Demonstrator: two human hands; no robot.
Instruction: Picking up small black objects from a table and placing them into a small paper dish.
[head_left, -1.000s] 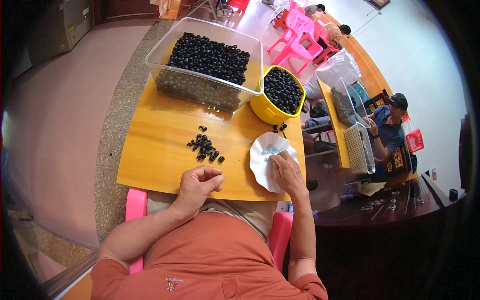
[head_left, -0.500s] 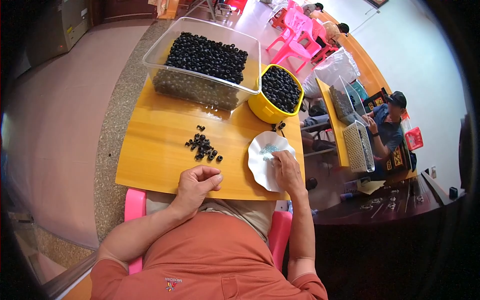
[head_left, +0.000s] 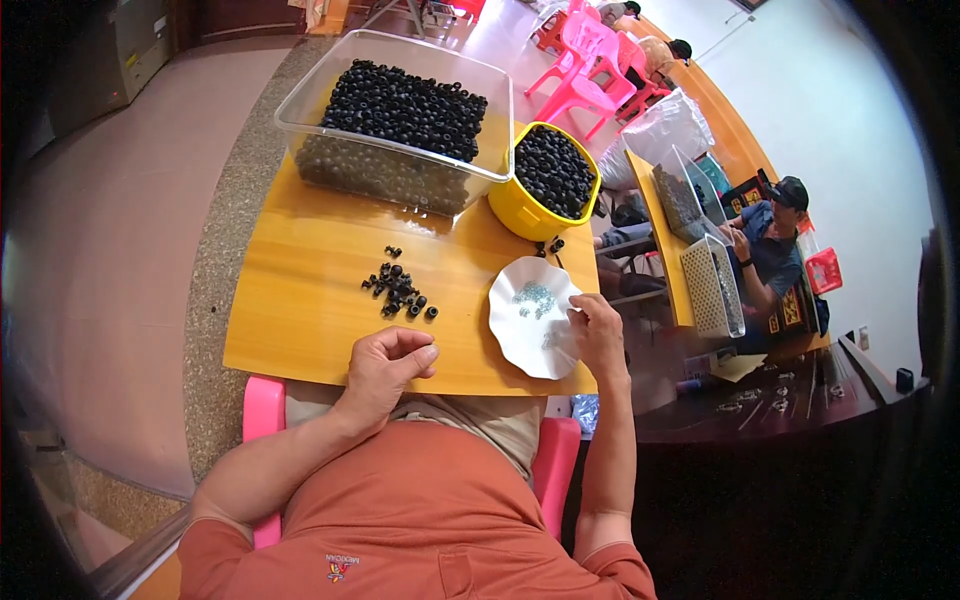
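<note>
My left hand (head_left: 385, 372) is closed near the front edge of the wooden table, thumb and fingertips pressed together; whatever lies between them is hidden. Over the right rim of a white scalloped plate (head_left: 508, 335) is my right hand (head_left: 600, 335), its fingers pinched, and I cannot make out anything in them. Tiny clear bluish pieces (head_left: 536, 297) lie scattered on the plate. Beyond my left hand sits a loose cluster of small black parts (head_left: 396, 290), some of them round with a hole.
A clear plastic bin (head_left: 400, 185) of black parts stands at the table's far side, beside a yellow tub (head_left: 527, 213) filled with similar ones. Two black pieces (head_left: 549, 247) rest near the tub. To the right, another person (head_left: 775, 240) sits at a table with a white perforated basket (head_left: 712, 290).
My right hand has moved from over the plate's middle to the right, onto its rim. The left hand keeps its pinch. The whole view has shifted slightly.
</note>
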